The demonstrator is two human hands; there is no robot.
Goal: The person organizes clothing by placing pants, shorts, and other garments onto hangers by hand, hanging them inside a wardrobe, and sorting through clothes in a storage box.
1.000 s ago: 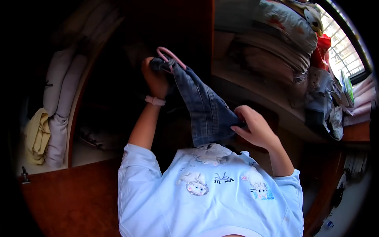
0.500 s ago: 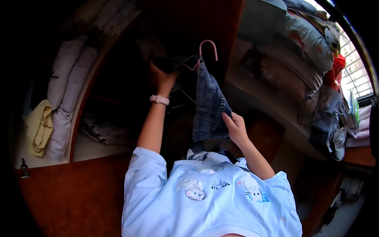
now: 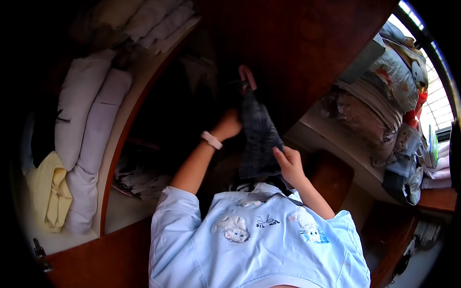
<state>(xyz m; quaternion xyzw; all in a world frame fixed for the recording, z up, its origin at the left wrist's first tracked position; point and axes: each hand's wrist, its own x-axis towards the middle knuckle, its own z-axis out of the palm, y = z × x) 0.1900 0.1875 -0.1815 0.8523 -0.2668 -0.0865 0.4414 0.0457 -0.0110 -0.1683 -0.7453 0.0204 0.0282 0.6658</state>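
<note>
Since half a second earlier, the left hand [image 3: 228, 126] has been lowered and brought inward, close to the side of the denim garment [image 3: 259, 139]; the pink hanger [image 3: 248, 77] has also been moved slightly lower, and the view has been turned a little. By this, the upper part which was stretched toward the left is not seen spread any more, and the garment seems to be managed mostly from its right side.

Nearest, the light blue shirt [image 3: 269, 240] is seen. Just beyond it, the garment is held in the air, with its lower right edge pinched between the thumb and fingers of the right hand [image 3: 292, 165], which is closed on it. The fingers of the left hand are lost in shadow and blur, so it cannot be told how far they are opened, or whether cloth is gripped. The hanger's hook is shown above the garment's top.

Farther, in the left compartment, a yellow cloth [image 3: 48, 197] is placed by the front edge of the shelf [image 3: 55, 242], with pale rolled bedding [image 3: 81, 115] beside it. Beyond the hanger, a brown wooden panel [image 3: 307, 53] is seen.
</note>
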